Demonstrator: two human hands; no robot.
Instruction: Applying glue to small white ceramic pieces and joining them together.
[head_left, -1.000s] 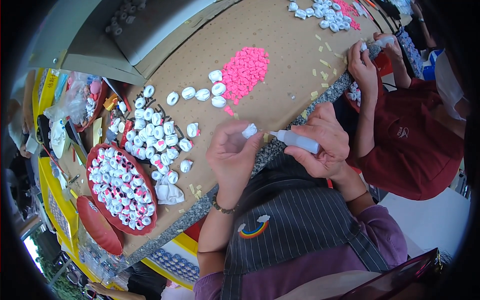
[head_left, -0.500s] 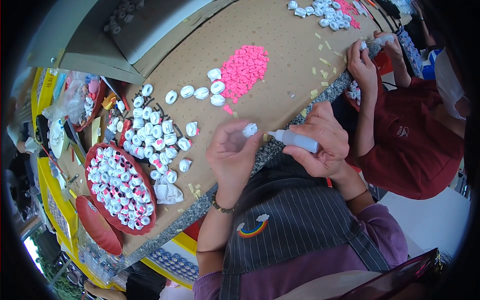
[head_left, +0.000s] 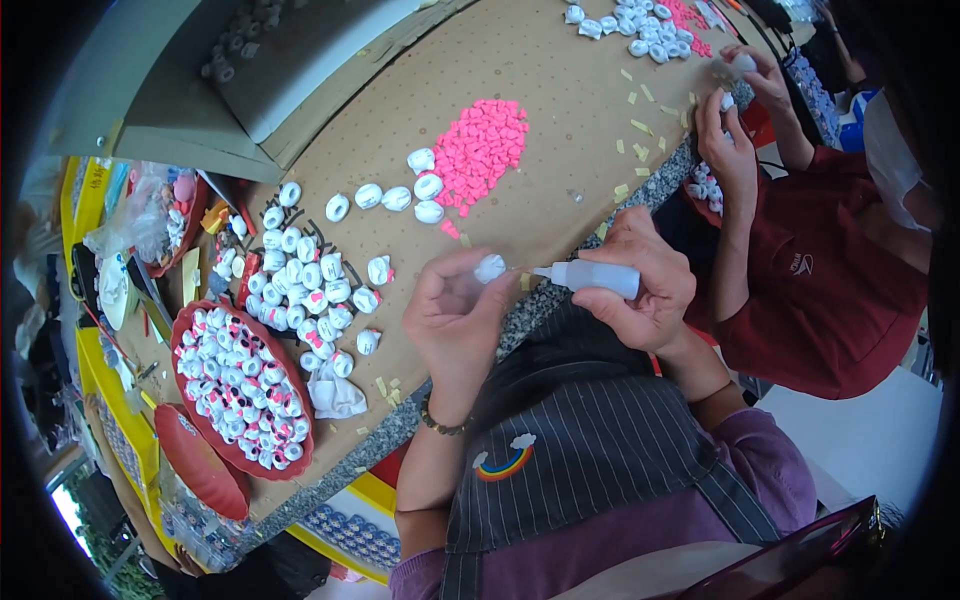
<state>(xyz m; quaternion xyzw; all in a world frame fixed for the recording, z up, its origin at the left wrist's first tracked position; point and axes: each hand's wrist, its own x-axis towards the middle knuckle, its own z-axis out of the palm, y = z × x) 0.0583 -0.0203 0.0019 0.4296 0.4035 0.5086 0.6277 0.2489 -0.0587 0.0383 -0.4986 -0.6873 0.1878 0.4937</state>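
My left hand (head_left: 455, 305) pinches a small white rounded piece (head_left: 490, 268) between thumb and fingers, above the table's front edge. In my right hand (head_left: 645, 280) is a translucent squeeze bottle (head_left: 600, 277), held on its side. Its thin nozzle points left toward the white piece, with a gap between them. Beyond my left hand lies a heap of small pink pieces (head_left: 485, 150), and several white pieces (head_left: 397, 198) sit along its left side. More white pieces (head_left: 300, 275), some with pink parts attached, cluster farther left.
A red scalloped tray (head_left: 308, 440) full of white pieces stands at the left, beside another red tray (head_left: 200, 465). A crumpled white cloth (head_left: 336, 395) lies nearby. On my right, a co-worker in a dark red shirt (head_left: 800, 280) handles similar pieces. A grey cabinet (head_left: 190, 120) stands at the back.
The white piece has turned slightly in my left fingers. The bottle stays near it at about the same distance. The co-worker's far hand has moved back and up. The whole view has shifted slightly.
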